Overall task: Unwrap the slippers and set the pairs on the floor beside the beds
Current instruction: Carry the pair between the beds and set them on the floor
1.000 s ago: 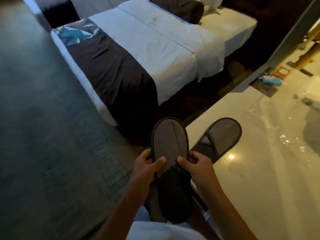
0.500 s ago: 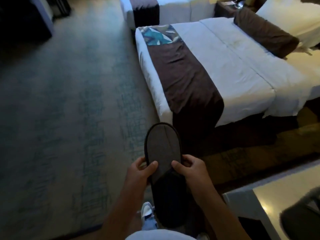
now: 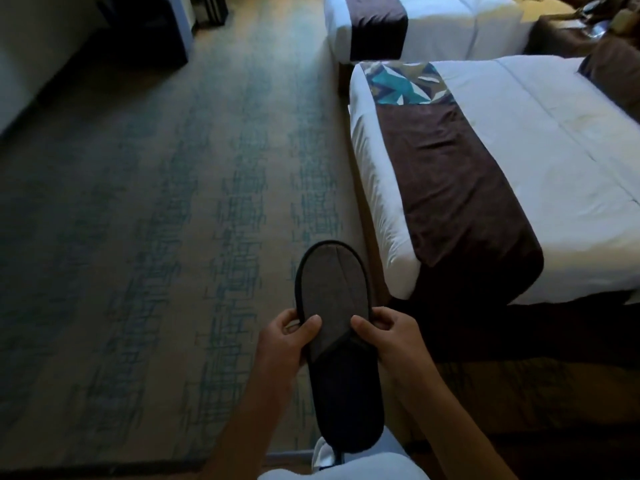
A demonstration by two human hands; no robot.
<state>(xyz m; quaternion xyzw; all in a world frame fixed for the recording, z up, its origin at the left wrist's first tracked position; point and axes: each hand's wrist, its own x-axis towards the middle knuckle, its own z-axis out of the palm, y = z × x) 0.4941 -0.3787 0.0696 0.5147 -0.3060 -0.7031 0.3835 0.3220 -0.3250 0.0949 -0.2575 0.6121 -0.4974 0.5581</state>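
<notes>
Both hands [image 3: 341, 336] grip oval felt slipper [image 3: 337, 327].

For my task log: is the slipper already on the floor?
No. Both hands, left hand and right hand, hold the slipper above the carpet.

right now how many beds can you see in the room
2. The near bed fills the right side, with a brown runner across its foot. The far bed sits beyond it at the top edge, only its foot end showing. Others may lie outside the view.
</notes>
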